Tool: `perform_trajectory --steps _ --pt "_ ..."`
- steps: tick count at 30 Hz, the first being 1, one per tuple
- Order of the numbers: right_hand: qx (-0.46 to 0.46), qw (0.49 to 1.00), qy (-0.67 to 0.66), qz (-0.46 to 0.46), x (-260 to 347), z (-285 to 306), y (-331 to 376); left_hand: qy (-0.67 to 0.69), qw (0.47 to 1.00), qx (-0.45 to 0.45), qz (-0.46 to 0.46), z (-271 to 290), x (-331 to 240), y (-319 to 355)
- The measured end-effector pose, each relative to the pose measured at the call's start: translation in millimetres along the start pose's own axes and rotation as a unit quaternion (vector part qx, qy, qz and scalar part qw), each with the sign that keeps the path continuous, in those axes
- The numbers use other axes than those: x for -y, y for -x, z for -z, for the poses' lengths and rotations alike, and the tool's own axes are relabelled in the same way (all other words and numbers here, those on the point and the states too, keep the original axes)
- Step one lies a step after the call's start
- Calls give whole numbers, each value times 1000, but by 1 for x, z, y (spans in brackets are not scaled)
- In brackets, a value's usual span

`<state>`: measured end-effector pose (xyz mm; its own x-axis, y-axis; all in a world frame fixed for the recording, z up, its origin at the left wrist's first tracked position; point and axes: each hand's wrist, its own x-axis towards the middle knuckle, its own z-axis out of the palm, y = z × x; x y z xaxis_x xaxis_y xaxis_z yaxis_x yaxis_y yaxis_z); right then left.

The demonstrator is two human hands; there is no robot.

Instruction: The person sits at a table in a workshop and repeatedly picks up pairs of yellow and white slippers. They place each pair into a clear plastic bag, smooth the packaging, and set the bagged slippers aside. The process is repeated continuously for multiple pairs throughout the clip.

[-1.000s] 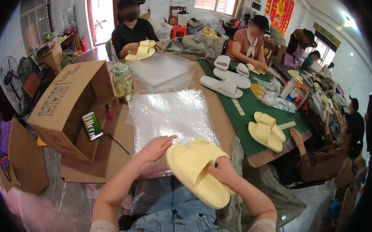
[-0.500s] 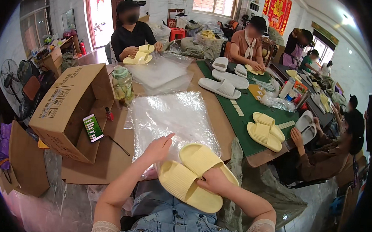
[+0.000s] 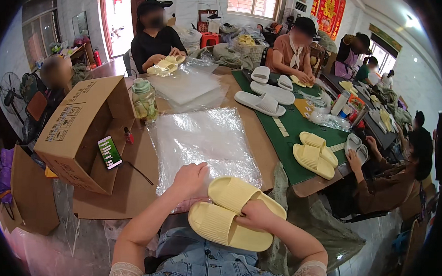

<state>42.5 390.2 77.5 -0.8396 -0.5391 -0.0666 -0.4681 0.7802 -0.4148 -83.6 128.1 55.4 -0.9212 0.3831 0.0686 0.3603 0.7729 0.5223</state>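
Note:
A pair of pale yellow slippers (image 3: 211, 222) rests above my lap, side by side with the toes pointing up and left. My right hand (image 3: 259, 216) grips the pair, its fingers tucked in at the straps and partly hidden. On the table in front lies a stack of clear plastic bags (image 3: 204, 137), glossy and wrinkled. My left hand (image 3: 188, 180) lies on the near edge of that stack, just left of the slipper toes. Its fingers are held fairly straight against the plastic, and no thing shows in them.
Left of the bags stand an open cardboard box (image 3: 78, 132), a phone (image 3: 110, 153) and a glass jar (image 3: 143, 101). Grey slippers (image 3: 261, 103) and another yellow pair (image 3: 315, 159) sit on the green mat (image 3: 284, 155). Several people work around the tables.
My left hand has shifted slightly and flattened onto the bags. The slippers have tipped a little in my right hand. Across the table, a person has lowered a yellow pair; a head appears behind the box.

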Motion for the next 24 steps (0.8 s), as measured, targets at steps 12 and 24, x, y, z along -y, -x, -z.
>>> perform_trajectory --steps 12,24 --pt "-143 984 -29 -99 -19 -2 -25 -45 996 6 -79 -6 -1 14" --pt "-92 994 2 -60 6 0 -74 -1 972 13 -236 6 -47 25"
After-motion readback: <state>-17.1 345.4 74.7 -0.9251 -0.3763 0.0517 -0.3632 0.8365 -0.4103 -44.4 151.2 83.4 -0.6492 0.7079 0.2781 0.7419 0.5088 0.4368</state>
